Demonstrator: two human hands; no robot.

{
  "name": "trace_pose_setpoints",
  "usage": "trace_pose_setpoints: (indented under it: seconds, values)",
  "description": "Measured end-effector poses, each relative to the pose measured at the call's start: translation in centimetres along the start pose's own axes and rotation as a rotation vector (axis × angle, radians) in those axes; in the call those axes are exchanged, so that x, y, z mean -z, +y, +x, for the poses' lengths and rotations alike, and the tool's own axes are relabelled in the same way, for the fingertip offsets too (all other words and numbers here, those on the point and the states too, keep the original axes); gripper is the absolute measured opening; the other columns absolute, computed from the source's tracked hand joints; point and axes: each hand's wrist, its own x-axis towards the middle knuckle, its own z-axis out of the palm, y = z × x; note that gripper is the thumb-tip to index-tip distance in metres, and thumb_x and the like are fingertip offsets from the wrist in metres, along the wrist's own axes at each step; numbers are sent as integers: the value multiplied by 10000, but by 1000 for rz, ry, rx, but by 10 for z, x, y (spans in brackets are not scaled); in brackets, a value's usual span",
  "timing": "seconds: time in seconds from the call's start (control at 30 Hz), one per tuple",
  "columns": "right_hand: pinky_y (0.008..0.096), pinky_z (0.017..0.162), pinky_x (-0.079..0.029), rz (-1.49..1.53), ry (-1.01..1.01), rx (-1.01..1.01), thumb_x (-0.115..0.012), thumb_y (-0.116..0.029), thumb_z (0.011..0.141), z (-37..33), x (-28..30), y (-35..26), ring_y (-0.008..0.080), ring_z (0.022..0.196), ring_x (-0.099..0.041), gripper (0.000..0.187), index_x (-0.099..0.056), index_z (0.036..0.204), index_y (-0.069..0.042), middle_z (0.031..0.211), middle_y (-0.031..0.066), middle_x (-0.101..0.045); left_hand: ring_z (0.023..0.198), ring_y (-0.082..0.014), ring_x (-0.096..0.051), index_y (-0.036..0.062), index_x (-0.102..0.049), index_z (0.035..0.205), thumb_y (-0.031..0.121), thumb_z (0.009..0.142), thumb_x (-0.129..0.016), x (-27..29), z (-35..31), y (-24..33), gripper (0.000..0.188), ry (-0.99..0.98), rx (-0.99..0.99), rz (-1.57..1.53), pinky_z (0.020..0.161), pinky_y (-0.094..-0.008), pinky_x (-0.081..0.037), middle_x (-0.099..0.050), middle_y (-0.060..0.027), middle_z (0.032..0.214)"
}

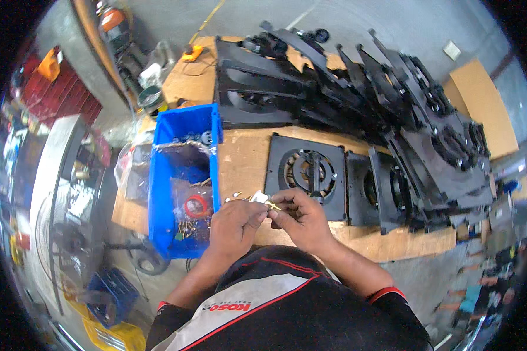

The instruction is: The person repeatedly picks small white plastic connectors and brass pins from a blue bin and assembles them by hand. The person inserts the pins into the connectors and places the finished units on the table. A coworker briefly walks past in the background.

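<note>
Over the table's near edge my two hands meet, fingertips almost touching. My left hand (235, 227) is closed in a pinch on a small white piece (259, 197). Between the thumb and fingers of my right hand (303, 221) is a thin brass-coloured piece (273, 205), held against the white one; its exact kind is too small to make out. Just beyond my right hand a black square panel (275, 153) with a round slotted grille lies flat. To the left of my left hand stands a blue parts bin (159, 181), holding a red ring (195, 206), small brass-coloured screws (187, 227) and dark parts.
Many similar black panels (386, 93) lean and overlap across the table's (240, 158) back and right. A yellow tool (192, 54) and a dark can (151, 98) sit at the back left. A white-framed fan (52, 193) stands left, above a blue crate (112, 295) on the floor.
</note>
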Motion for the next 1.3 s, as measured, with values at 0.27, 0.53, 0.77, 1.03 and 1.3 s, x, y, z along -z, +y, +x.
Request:
trace_pose_setpoints:
  seconds: [0.27,0.53,0.77,1.03,1.3]
  values:
    - [265,700,-544,264,92,-106,-623,-77,949,-20,9,4,119,855,-639,246,-533,1170,-21,991,63,-635,762,-282,-686,81,-677,902,100,831,-709,-20,11,-6,80,-97,-189,-32,710,-379,-536,-703,-93,831]
    - [285,731,-538,221,-29,-17,-550,-93,993,-23,14,2,128,883,-637,202,-486,1167,-14,995,79,-626,762,-294,-667,102,-689,951,76,809,-715,-23,8,-10,146,-31,-258,-81,702,-394,-510,-688,-84,829]
    - [296,726,-538,168,-121,2,-529,-97,999,-21,19,-5,130,845,-625,180,-478,1152,-15,968,88,-635,831,-322,-667,87,-703,1031,183,841,-718,-20,8,2,214,-27,-81,-130,738,-402,-514,-699,-115,878]
    - [291,678,-537,-104,-212,125,-525,-48,991,-15,29,-6,136,800,-617,179,-437,1143,-12,984,105,-616,873,-315,-669,71,-705,1099,268,853,-726,-19,3,-3,315,-56,-26,-144,778,-396,-513,-708,-142,926]
    - [418,732,-520,-288,-232,142,-578,-82,945,-8,35,-21,339,873,-682,273,-451,1180,-26,957,191,-650,872,-287,-696,42,-718,1026,210,807,-767,-14,5,-1,281,-72,79,-230,781,-359,-533,-718,-144,943]
